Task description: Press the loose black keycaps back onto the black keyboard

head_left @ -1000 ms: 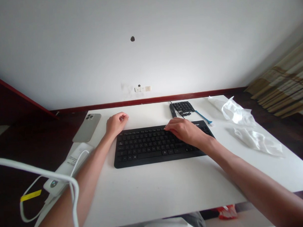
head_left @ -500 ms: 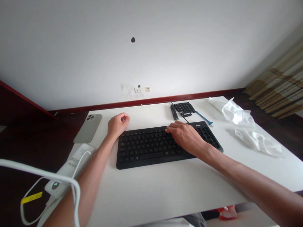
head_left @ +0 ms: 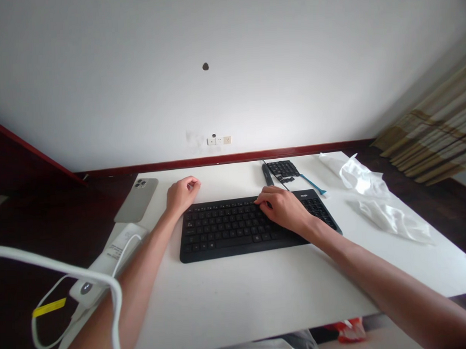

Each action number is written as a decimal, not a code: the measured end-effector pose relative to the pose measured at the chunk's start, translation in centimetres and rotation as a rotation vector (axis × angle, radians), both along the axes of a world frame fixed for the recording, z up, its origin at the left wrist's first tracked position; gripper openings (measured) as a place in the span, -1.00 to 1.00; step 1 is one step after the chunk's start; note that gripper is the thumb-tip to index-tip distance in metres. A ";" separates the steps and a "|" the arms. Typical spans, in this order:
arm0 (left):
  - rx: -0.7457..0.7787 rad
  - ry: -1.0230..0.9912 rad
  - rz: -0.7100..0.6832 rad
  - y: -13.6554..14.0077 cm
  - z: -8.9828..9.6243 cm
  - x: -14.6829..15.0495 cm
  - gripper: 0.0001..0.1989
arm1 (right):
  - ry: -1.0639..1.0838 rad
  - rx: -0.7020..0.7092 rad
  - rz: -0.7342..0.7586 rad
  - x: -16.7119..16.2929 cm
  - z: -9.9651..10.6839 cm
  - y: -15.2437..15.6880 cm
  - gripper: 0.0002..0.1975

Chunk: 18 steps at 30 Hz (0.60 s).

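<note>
A black keyboard (head_left: 227,225) lies flat on the white table. Over its upper right part is my right hand (head_left: 282,206), with thumb and fingers pinched together at the top rows of keys. Whatever sits between those fingertips is too small or hidden to make out. My left hand (head_left: 182,194) rests on the table by the keyboard's upper left corner, its fingers curled toward the thumb and nothing visible in them. Behind the keyboard lie a group of loose black keycaps (head_left: 282,168), a dark slim tool (head_left: 267,175) and a thin blue tool (head_left: 313,184).
At the left are a phone (head_left: 137,200) and a white power strip (head_left: 111,252); a thick white cable (head_left: 60,263) crosses in front of my left forearm. Crumpled clear plastic bags (head_left: 365,177) lie at the right. The wall (head_left: 291,91) stands beyond the table.
The view has tilted up slightly, so everything sits a little lower. My right hand stays at nearly the same keys, its fingers slightly shifted; my left hand keeps its place.
</note>
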State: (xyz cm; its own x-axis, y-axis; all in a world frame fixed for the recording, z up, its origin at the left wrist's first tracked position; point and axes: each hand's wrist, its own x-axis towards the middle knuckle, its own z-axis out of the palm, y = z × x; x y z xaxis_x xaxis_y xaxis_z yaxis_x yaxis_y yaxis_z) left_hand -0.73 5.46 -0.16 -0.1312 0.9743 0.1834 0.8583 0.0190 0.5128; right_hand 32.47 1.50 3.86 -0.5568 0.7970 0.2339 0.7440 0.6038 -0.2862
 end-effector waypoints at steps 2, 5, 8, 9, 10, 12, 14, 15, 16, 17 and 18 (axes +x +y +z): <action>-0.003 0.006 0.006 0.0 0.1 0.0 -0.80 | 0.084 0.032 0.012 0.5 -0.2 0.8 -0.74; -0.004 0.014 0.006 -0.1 0.1 0.0 -0.79 | 0.160 0.119 -0.041 1.6 -0.7 2.0 -0.74; 0.000 0.018 0.000 -0.1 0.0 0.0 -0.79 | 0.103 0.170 -0.120 2.5 -1.4 3.0 -0.72; 0.002 0.018 -0.002 -0.1 0.0 -0.1 -0.79 | 0.069 0.167 -0.135 2.7 -1.7 3.2 -0.69; 0.004 0.017 -0.005 -0.1 0.0 -0.1 -0.79 | 0.042 0.153 -0.143 2.8 -1.9 3.4 -0.66; 0.005 0.020 -0.008 -0.1 -0.1 -0.1 -0.78 | 0.018 0.106 -0.145 2.9 -2.2 3.7 -0.63; -0.003 0.028 -0.001 -0.1 0.0 -0.1 -0.77 | 0.020 0.067 -0.135 2.7 -2.2 3.7 -0.64; -0.008 0.032 0.002 -0.1 0.0 -0.1 -0.77 | 0.023 0.056 -0.126 2.5 -2.1 3.6 -0.64; -0.013 0.034 0.005 -0.1 0.0 -0.1 -0.77 | 0.026 0.052 -0.114 2.2 -2.0 3.5 -0.64; -0.016 0.035 0.006 -0.1 0.0 -0.1 -0.77 | 0.030 0.052 -0.098 1.9 -1.9 3.3 -0.63; -0.018 0.033 0.005 -0.1 0.0 -0.1 -0.77 | 0.034 0.053 -0.077 1.6 -1.9 3.1 -0.63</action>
State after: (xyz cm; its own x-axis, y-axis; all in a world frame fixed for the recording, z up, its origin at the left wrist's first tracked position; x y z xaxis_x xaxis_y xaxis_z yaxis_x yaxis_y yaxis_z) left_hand -0.84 5.36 -0.12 -0.1303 0.9768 0.1699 0.8747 0.0326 0.4835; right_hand 34.07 4.60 1.98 -0.4853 0.8231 0.2949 0.7791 0.5602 -0.2815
